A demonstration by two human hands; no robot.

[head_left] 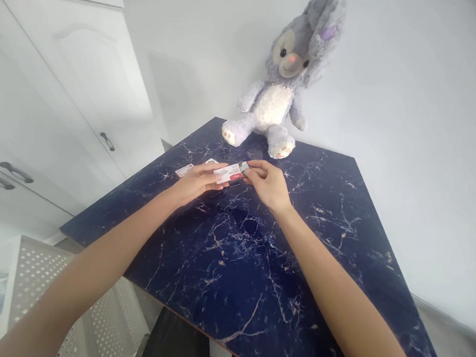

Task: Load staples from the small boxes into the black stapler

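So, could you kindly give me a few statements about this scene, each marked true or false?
1. The left hand and the right hand both hold a red-and-white packet. True.
2. A plush toy sits at the far side of the table. True.
3. The table has a plain white top. False: it is dark blue with pale veins.
4. The cupboard has dark handles. True.
5. The right hand rests flat on the table, away from the packet. False: its fingers are on the packet's right end.
6. The plush toy lies face down. False: it sits with its face showing.
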